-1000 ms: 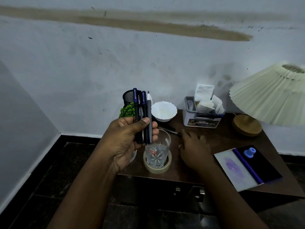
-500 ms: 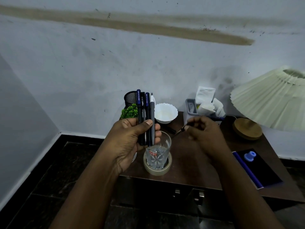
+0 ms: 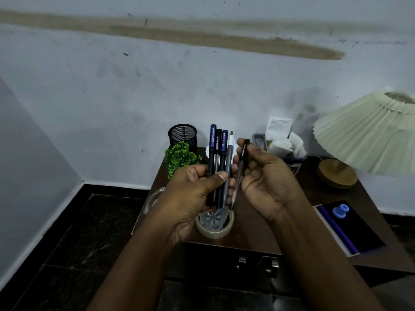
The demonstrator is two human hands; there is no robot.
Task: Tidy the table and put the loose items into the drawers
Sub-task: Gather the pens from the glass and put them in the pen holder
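— What are you worrying about right now?

— My left hand (image 3: 197, 189) is gripping a fan of four pens (image 3: 219, 167), thumb pressing across the barrels, directly above the drinking glass (image 3: 214, 217) that is sitting inside the tape roll (image 3: 213, 230). If my thumb is slackening while I am slotting in another, I am guessing one could be sliding down into the glass or knocking it over.

— And the other hand?

— My right hand (image 3: 267, 180) is pinching a fifth, slimmer dark pen (image 3: 240, 173) between thumb and fingertips, palm half open, just right of the bundle and almost touching it. Crowding it in at an angle might be levering the others loose.

— How are the pens looking?

— They are standing upright: two with blue printed caps, one black, one grey with a white top. The single pen is tilting slightly, tip down toward the glass.

— Where do they need to go?

— The drawers (image 3: 256, 263) are sitting below the glass, under the worktop (image 3: 253, 223) edge, looking closed, so I am probably needing a free hand first.
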